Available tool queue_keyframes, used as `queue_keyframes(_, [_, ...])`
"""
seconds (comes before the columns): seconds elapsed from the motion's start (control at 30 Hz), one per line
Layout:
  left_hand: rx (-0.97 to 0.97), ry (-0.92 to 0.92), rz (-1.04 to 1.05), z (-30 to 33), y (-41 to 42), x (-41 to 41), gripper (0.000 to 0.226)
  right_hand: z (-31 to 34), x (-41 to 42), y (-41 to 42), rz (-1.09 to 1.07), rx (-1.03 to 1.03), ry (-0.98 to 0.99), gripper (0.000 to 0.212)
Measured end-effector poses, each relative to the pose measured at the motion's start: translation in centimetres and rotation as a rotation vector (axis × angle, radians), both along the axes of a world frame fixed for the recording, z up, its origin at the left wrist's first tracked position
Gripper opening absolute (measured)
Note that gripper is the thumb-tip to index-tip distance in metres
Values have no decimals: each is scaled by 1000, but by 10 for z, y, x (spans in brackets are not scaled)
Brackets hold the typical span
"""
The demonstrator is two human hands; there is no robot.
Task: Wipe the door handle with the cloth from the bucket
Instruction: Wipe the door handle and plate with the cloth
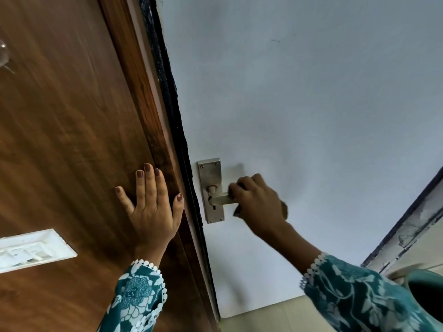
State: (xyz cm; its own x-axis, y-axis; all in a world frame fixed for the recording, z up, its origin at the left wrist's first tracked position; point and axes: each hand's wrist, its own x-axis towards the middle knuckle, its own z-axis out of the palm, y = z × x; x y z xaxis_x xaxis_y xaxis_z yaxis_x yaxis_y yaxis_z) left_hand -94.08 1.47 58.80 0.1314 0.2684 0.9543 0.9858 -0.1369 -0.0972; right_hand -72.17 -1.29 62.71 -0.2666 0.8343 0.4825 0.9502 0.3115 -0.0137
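Head view: left hand (pixel 151 207) is spread flat on the brown wooden panel (pixel 72 140) left of the door handle (pixel 221 199), likely bracing while the right hand (pixel 257 204) works. That hand is curled tight round the lever's outer end; any cloth inside it is hidden. Handle looks brushed steel on a screwed backplate (pixel 211 173).

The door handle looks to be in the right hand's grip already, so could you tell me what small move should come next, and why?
Probably slide the right hand along the lever toward the backplate. The hand is closed over the lever's outer end, while the inner stretch by the plate is bare and likely unwiped. Little of a cloth shows under the fingers. The left hand, flat on the wooden door, can keep bracing.
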Motion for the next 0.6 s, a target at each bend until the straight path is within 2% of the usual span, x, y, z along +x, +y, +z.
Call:
queue_keyframes(0.13, [-14, -2, -16, 1, -2, 0, 62, -3, -17, 2, 32, 64, 0, 48])
queue_keyframes(0.37, [-8, 2, -15, 1, -1, -1, 61, -20, 45, 13, 27, 123, 155, 44])
queue_keyframes(0.5, [-6, 8, -14, 1, -1, 0, 61, -32, 58, 15, -5, 86, 412, 44])
queue_keyframes(0.57, [-11, 4, -19, 0, -1, 0, 62, -39, 59, 16, -22, 31, 615, 36])
queue_keyframes(0.6, [-12, 2, -20, 0, -1, 0, 62, -43, 60, 16, -31, -34, 778, 33])
